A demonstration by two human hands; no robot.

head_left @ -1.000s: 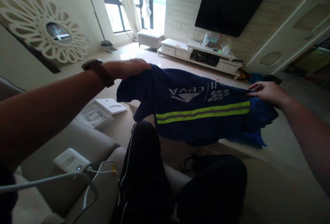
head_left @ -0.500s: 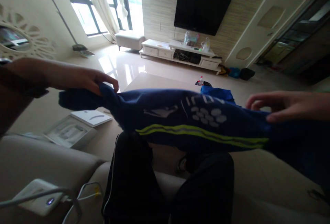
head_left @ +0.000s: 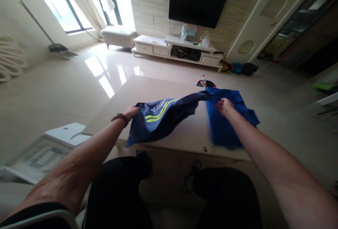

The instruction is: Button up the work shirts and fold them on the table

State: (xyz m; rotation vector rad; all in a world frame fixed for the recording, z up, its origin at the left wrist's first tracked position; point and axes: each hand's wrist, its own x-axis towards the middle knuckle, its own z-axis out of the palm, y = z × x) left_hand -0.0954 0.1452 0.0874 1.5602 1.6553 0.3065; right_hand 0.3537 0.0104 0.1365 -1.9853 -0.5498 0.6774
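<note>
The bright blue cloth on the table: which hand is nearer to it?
Right. The right hand rests on the blue cloth; the left hand is farther off, holding the navy shirt beside it.

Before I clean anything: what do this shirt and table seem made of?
The navy shirt looks like matte, soft synthetic fabric, falling in loose folds. Its yellow-green stripes look like reflective tape, faintly shiny. The table top looks like polished stone or laminate, pale and smooth; I cannot tell which.

Left arm [head_left: 79, 155] and right arm [head_left: 274, 165] stretch forward; left hand [head_left: 131, 112] closed in a grip; right hand [head_left: 224, 107] palm down, fingers slightly curled.
</note>
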